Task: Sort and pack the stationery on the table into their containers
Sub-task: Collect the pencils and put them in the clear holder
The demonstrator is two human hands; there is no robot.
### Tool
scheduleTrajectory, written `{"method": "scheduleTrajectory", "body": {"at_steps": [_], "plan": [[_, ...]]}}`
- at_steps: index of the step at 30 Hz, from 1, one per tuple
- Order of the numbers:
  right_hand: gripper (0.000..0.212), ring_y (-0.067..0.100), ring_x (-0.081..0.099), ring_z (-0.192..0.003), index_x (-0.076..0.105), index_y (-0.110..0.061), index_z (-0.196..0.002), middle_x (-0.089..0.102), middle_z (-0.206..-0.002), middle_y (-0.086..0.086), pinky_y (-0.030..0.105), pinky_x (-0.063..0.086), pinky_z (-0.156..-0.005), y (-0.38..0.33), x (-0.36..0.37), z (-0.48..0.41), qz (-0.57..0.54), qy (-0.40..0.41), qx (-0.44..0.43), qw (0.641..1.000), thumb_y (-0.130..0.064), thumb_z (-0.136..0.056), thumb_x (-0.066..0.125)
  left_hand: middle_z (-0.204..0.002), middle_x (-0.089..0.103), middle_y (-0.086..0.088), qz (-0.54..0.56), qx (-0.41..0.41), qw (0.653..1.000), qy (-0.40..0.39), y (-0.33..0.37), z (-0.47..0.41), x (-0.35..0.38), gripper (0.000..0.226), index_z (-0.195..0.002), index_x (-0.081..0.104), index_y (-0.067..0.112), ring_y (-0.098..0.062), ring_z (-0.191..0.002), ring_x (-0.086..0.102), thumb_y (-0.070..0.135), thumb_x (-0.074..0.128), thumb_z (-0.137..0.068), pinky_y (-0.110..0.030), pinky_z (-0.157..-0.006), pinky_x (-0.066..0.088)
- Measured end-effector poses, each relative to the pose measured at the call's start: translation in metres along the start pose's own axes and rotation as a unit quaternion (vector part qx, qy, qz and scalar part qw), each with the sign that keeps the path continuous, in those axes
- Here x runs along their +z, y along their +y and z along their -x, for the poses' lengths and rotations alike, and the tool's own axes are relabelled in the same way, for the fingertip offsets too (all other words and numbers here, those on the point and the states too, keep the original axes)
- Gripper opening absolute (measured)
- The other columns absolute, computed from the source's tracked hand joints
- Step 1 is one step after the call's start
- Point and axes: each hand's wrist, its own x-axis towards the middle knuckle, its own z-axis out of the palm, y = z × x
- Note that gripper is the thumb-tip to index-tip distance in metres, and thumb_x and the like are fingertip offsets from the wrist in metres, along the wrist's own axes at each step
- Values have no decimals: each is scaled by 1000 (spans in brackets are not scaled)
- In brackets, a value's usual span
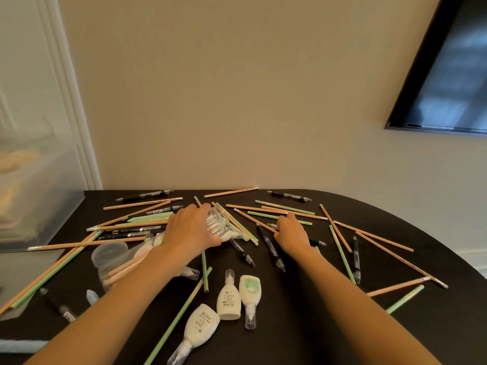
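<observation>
The dark worktop fills the lower half of the view, with its far edge against a beige wall. A black screen hangs on that wall at 2 o'clock. A translucent storage box stands off the worktop's edge at 9 o'clock.

Both bare forearms reach in from 6 o'clock toward the middle of the worktop. The left hand wraps its fingers round a clear ribbed jar, which is tipped on its side just left of centre, over crossed pencils. The right hand lies just right of centre with its fingers curled down. It seems to pinch the near end of a tan pencil that slants away toward 11 o'clock.

A second clear container lies on its side at 8 o'clock with tan pencils inside it, partly hidden by the left forearm. A round clear piece touches its far side; I cannot tell whether it is a lid or the container's base.

Three white squeeze bottles with clear caps lie close together between the forearms at 6 o'clock.

Loose tan pencils and green pencils lie scattered and crossed over the whole worktop, thickest at 10 o'clock and 2 o'clock. Black pens lie among them, one just beside the right wrist.
</observation>
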Motion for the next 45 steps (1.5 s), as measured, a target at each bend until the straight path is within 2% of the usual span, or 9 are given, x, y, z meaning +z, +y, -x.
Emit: {"method": "scheduleTrajectory", "body": {"at_steps": [10,13,16,18,21,23,28,35,45], "plan": [[23,18,55,-85,58,-5,-111,61,-105,9,25,45,-72,-2,-8,9,25,-65,-12,998,-12,-89,59,-141,40,-4,4,9,1000,2,-1,12,-2,82,-145,24,22,-20,-128,41,48,66,-80,-32,-99,40],[22,12,52,-72,60,-2,-105,55,-84,4,21,43,-63,0,-16,17,-31,-71,20,997,-14,-87,62,-142,40,-4,3,10,1000,3,-4,18,-6,83,-146,23,21,-20,-128,41,47,66,-80,-33,-100,39],[16,11,56,-65,59,-4,-98,58,-83,5,20,49,-59,-6,-21,24,-181,-24,64,981,-16,-88,60,-144,38,-3,10,11,1000,5,-6,24,-10,84,-146,22,21,-21,-130,39,47,66,-80,-32,-101,37],[4,14,62,-68,55,-7,-91,61,-84,8,22,54,-63,-20,-28,35,-388,-22,82,918,-11,-91,56,-143,39,-3,21,9,1000,5,-7,30,-11,84,-146,23,21,-20,-130,39,47,67,-79,-32,-101,38],[3,19,67,-76,55,-4,-90,64,-86,12,24,57,-67,-48,-43,57,-644,-55,64,760,-1,-90,54,-140,43,-2,48,1,999,-2,-9,37,-12,83,-144,27,21,-20,-126,43,47,69,-77,-32,-98,40],[4,20,68,-80,58,-2,-92,65,-87,14,25,57,-74,-66,-48,67,-681,-68,25,729,1,-89,55,-136,47,-2,70,-3,997,-8,-12,41,-14,82,-142,31,21,-19,-122,46,46,71,-75,-32,-94,43],[8,16,63,-82,62,-6,-87,63,-87,8,25,55,-76,-108,-44,87,-611,-154,-41,775,-2,-89,55,-122,57,0,108,-1,994,17,-23,54,-21,72,-133,43,21,-17,-108,53,44,73,-72,-29,-84,44],[12,15,63,-82,63,-6,-88,63,-91,9,24,54,-74,-119,-50,92,-561,-198,-73,801,-1,-90,52,-129,53,-1,129,-1,992,11,-34,61,-25,75,-136,41,20,-19,-115,51,40,74,-72,-30,-87,42],[11,18,64,-83,67,-2,-93,67,-90,10,25,54,-73,-125,-64,89,-564,-239,-68,788,-6,-87,59,-117,59,1,178,22,984,6,-39,56,-28,66,-128,47,24,-14,-100,54,39,76,-70,-25,-79,42]]}}
